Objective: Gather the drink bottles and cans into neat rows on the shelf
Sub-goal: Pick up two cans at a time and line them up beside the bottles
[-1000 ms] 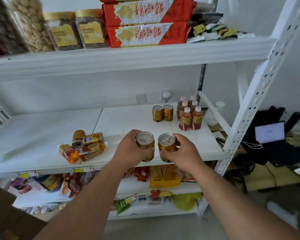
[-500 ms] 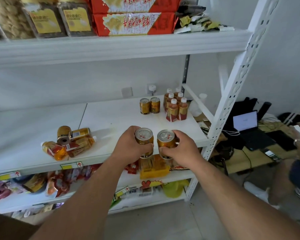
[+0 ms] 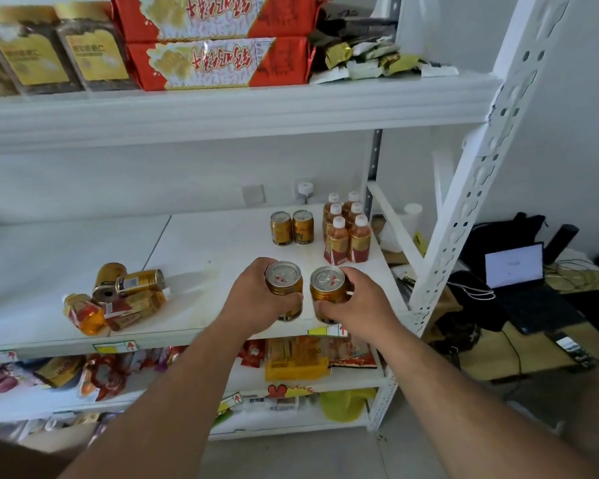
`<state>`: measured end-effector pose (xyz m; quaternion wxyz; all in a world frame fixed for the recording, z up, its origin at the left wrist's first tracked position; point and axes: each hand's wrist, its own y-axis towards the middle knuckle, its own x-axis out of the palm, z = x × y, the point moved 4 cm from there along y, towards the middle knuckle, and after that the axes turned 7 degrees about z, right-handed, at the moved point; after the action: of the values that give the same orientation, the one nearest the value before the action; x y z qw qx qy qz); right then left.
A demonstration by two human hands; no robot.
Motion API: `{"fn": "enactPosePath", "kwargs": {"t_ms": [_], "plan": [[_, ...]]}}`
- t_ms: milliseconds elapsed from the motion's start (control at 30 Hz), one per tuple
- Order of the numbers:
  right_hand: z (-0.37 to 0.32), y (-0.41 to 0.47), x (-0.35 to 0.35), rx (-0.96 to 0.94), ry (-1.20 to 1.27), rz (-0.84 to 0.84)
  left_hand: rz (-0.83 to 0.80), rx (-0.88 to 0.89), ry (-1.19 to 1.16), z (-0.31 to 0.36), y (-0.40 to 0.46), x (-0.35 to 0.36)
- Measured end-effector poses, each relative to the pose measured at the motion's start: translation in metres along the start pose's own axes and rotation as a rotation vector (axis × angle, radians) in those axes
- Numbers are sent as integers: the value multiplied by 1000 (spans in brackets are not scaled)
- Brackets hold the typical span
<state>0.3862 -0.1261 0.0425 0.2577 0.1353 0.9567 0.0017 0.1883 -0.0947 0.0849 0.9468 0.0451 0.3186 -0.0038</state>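
Note:
My left hand (image 3: 256, 299) grips one upright gold can (image 3: 284, 283) and my right hand (image 3: 358, 305) grips a second gold can (image 3: 327, 285), side by side above the front of the white middle shelf (image 3: 215, 250). At the back right of this shelf stand two gold cans (image 3: 292, 228) in a row, next to several upright orange bottles with white caps (image 3: 347, 233). At the front left lies a loose pile of toppled cans (image 3: 132, 281) and bottles (image 3: 83, 314).
The upper shelf (image 3: 236, 108) holds red snack packs (image 3: 215, 62), jars and sachets. A white slotted upright (image 3: 464, 202) and a diagonal brace bound the shelf's right end. Lower shelves carry packets. A laptop (image 3: 514, 266) and cables sit on a low desk at right.
Both hands have carried their cans a little forward and to the right over the shelf, toward the standing cans. The view has shifted, and the person at the far right is out of sight.

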Motion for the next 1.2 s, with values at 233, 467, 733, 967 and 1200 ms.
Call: {"fn": "enactPosePath", "kwargs": {"t_ms": [233,467,733,967,1200], "plan": [[16,37,-8,-7,7,-72,51,-66,7,8,19,20],[13,76,4,20,20,-101,51,-100,44,-7,62,26],[10,138,48,76,-47,-70,9,-83,57,-39,141,27],[20,178,88,127,-88,12,-72,-75,110,-70,190,34],[31,210,115,127,-126,19,-112,-97,69,-89,215,49]]}}
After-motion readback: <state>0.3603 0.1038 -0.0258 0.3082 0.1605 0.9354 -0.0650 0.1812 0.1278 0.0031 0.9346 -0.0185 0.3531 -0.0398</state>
